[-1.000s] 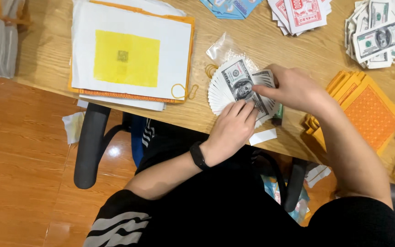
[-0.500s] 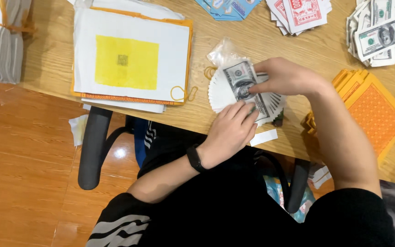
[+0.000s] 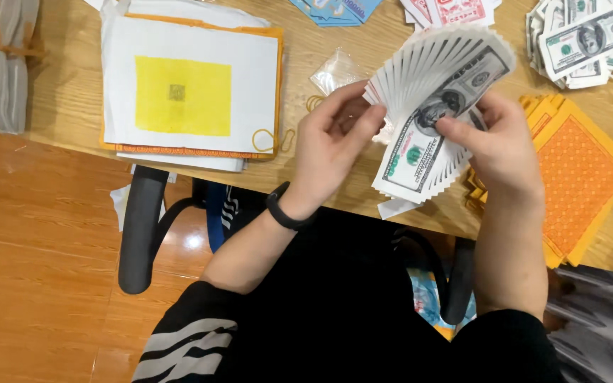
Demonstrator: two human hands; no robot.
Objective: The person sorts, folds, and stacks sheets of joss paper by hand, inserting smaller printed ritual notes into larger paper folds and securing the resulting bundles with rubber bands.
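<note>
- Both hands are up over the near edge of the wooden table (image 3: pixel 65 106), sharing a fan of banknote-style papers (image 3: pixel 438 106).
- The right hand (image 3: pixel 494 145) pinches the fan at its right side, thumb pressed on the top note, fingers closed behind it.
- The left hand (image 3: pixel 331 138) holds the fan's left edge, fingers curled and half closed, fingertips on the sheets' edges.
- A black wristband (image 3: pixel 285 211) sits on the left wrist.
- The fan hides part of a clear plastic bag (image 3: pixel 335 71) lying on the table behind it.
- To the right lies a stack of orange paper (image 3: pixel 580 174), partly covered by the right hand.
- At far right, a loose pile of notes (image 3: pixel 583 39).
- To the left, white sheets with a yellow square (image 3: pixel 186 92), a rubber band (image 3: pixel 264 140) on the corner.
- Below the table edge, a black chair armrest (image 3: pixel 138 227).
</note>
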